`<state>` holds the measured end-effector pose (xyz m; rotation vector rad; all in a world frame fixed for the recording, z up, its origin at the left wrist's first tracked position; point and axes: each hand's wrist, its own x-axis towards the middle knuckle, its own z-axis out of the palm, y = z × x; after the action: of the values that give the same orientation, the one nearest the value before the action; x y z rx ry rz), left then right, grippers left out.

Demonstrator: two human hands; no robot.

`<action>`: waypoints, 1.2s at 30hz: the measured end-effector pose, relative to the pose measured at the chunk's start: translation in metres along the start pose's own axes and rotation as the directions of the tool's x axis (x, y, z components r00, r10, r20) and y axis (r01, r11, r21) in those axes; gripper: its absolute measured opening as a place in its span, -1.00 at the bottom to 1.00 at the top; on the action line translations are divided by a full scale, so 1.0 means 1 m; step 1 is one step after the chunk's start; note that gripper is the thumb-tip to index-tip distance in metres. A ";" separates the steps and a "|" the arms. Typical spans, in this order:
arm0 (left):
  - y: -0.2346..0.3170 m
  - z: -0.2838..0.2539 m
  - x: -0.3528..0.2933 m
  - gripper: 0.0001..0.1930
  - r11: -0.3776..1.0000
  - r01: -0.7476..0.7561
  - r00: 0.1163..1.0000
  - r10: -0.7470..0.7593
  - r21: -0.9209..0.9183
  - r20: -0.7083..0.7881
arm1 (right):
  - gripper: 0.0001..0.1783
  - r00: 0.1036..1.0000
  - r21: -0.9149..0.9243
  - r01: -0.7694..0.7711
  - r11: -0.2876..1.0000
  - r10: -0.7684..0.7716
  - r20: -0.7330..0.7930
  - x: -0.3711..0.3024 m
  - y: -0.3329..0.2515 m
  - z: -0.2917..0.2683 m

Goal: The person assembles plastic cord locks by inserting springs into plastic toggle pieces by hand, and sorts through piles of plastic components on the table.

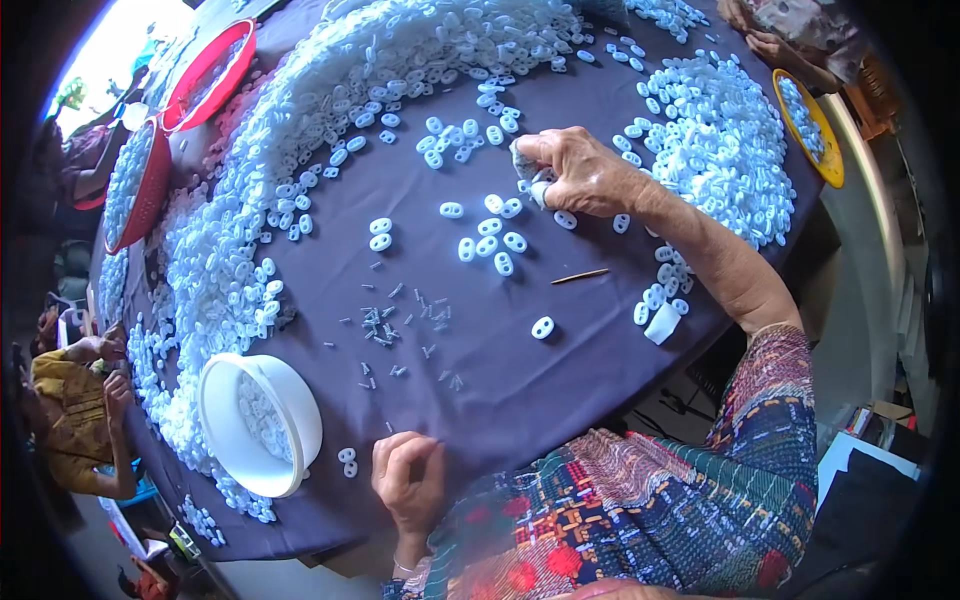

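My right hand [585, 175] reaches over the table, thumb and forefinger curled toward each other, their tips wrapped in greyish coverings. Whatever lies between those fingertips is too small to make out. Loose pale oval pieces with two holes [487, 245] lie just to its left and below. My left hand [408, 478] rests at the near table edge, fingers curled in, and its grip's content is hidden. Beyond it are scattered small grey pins [378, 325]. A thin brown pointed stick [580, 276] lies below my right hand, near a single oval piece [542, 327].
Large heaps of oval pieces [720, 140] cover the table's right and far left sides. A white bowl [308, 420] stands tilted at the left. Red baskets [150, 190] and a yellow tray [830, 165] sit at the edges. Other people [75, 400] sit around the table.
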<state>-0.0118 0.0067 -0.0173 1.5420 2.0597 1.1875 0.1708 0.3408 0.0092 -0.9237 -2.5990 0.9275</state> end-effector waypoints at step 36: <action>0.007 0.002 -0.003 -0.83 0.994 0.034 0.999 -0.031 0.107 -0.032 | -0.86 0.924 0.116 0.003 0.993 0.042 -0.380 -0.034 0.136 -0.130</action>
<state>-0.0043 0.0057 -0.0138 1.5404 2.1927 1.1114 0.3159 0.4649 0.0232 -0.9888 -2.1892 0.7973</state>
